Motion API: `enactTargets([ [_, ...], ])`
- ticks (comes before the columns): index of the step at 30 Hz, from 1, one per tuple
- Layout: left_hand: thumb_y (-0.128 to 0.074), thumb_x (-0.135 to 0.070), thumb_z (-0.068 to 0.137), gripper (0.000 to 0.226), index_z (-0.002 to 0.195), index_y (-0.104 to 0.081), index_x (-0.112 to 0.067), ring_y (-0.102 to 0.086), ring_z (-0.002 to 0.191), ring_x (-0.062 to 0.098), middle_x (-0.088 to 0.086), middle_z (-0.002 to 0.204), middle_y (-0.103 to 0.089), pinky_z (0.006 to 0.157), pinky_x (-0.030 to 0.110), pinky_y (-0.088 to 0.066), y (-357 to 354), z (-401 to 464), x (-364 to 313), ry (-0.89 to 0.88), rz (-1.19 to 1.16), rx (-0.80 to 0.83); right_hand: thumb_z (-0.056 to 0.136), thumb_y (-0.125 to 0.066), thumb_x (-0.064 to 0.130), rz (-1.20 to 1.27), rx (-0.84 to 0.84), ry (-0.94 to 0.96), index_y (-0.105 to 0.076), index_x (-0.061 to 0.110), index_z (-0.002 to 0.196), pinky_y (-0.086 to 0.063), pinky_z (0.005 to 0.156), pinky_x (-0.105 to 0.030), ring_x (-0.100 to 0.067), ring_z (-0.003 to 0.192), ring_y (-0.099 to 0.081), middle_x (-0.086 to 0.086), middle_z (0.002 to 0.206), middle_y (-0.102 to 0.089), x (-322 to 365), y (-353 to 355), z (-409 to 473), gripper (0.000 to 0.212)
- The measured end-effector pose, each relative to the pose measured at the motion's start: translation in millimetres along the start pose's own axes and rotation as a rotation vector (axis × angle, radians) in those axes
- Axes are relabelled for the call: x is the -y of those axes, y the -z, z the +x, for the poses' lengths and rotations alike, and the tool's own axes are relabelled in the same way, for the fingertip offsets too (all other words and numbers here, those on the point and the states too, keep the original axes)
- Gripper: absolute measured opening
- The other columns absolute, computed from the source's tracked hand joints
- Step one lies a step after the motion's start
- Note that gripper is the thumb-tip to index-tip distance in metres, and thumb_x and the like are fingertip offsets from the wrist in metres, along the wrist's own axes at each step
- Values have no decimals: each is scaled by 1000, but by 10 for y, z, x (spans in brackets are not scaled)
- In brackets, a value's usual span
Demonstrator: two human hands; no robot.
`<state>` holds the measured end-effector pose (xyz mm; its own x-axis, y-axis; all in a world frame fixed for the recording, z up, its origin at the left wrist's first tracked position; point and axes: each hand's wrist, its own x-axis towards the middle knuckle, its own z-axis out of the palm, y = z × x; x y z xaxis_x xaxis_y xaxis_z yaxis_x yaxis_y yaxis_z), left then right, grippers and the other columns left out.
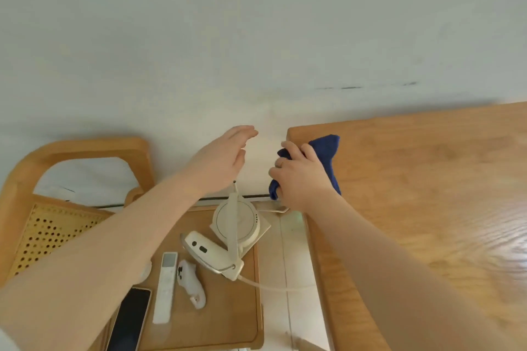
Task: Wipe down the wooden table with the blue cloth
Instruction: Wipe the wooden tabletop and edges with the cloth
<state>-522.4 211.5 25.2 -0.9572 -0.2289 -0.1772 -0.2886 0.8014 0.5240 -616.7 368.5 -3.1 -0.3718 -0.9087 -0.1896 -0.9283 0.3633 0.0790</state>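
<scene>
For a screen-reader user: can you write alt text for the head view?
A right hand presses a blue cloth on the wooden table at its corner. The left hand hovers open, empty, above a small side table holding a remote.

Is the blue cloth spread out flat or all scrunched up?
Scrunched up. The blue cloth is bunched in the right hand at the table corner.

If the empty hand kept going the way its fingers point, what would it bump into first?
Probably the white wall. The left hand is open, fingers pointing up and away over the gap beside the wooden table; depth is hard to judge.
</scene>
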Motion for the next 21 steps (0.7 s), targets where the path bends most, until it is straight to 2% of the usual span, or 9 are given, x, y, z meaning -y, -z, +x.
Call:
enactTargets([
  [2, -32, -1, 95, 49, 142, -34, -16, -44, 125, 15, -4, 150, -29, 103, 24, -34, 0, 142, 119, -33, 9, 5, 85, -44, 30, 22, -8, -91, -66, 15, 96, -4, 104, -43, -31, 137, -22, 1, 103, -65, -90, 57, 204, 29],
  [4, -31, 2, 94, 54, 144, -31, -18, -41, 130, 16, -5, 152, -27, 106, 28, -33, -49, 272, 148, -66, 27, 28, 80, -41, 37, -3, -65, -95, -69, 15, 85, 0, 108, -50, -33, 132, -36, 2, 89, -68, -111, 111, 186, 36],
  [6, -30, 3, 93, 61, 148, -21, -22, -30, 137, 14, -6, 155, -19, 109, 31, -31, -131, 377, 85, -99, 68, 87, 79, -41, 49, 13, -85, -24, -70, 19, 76, -8, 111, -51, -31, 125, -47, 5, 81, -68, -89, 44, -50, 42],
  [9, -29, 7, 91, 68, 149, -10, -23, -12, 143, 11, -7, 158, -4, 113, 24, -20, -246, 524, -30, -248, 134, 166, 82, -42, 61, 115, -40, 110, -72, 23, 79, -20, 111, -45, -25, 126, -47, 9, 85, -68, -8, -73, -500, 48],
  [11, -28, 8, 91, 66, 149, -11, -20, -5, 144, 11, -5, 158, -2, 114, 21, -9, -269, 637, -72, -392, 204, 188, 86, -40, 56, 65, -47, 178, -73, 23, 78, -23, 110, -40, -23, 123, -50, 10, 85, -69, -100, -103, -467, 47],
  [13, -28, 5, 92, 63, 149, -14, -19, -2, 144, 9, -6, 158, -3, 112, 18, -4, -272, 757, -61, -476, 267, 194, 87, -43, 48, 18, -88, 162, -73, 22, 74, -27, 108, -39, -23, 116, -54, 9, 82, -69, -226, -92, -215, 42],
  [15, -28, 4, 93, 63, 149, -16, -23, -4, 144, 5, -12, 157, -6, 112, 18, -11, -280, 839, -16, -464, 264, 177, 83, -48, 47, 37, -109, 91, -73, 20, 73, -31, 107, -41, -24, 110, -56, 8, 79, -69, -240, -62, -13, 38],
  [17, -28, 5, 92, 65, 148, -19, -27, -7, 143, 4, -16, 156, -10, 113, 21, -18, -225, 887, 1, -470, 266, 214, 80, -49, 54, 98, -105, 60, -73, 20, 73, -29, 108, -42, -25, 114, -54, 7, 79, -68, -170, -81, -33, 42],
  [21, -26, 12, 87, 72, 148, -16, -25, -5, 144, 6, -14, 156, -7, 113, 22, -15, -133, 920, -3, -500, 276, 302, 83, -47, 55, 155, -97, 218, -71, 25, 73, -23, 111, -38, -18, 113, -55, 12, 80, -68, -113, -103, -516, 39],
])
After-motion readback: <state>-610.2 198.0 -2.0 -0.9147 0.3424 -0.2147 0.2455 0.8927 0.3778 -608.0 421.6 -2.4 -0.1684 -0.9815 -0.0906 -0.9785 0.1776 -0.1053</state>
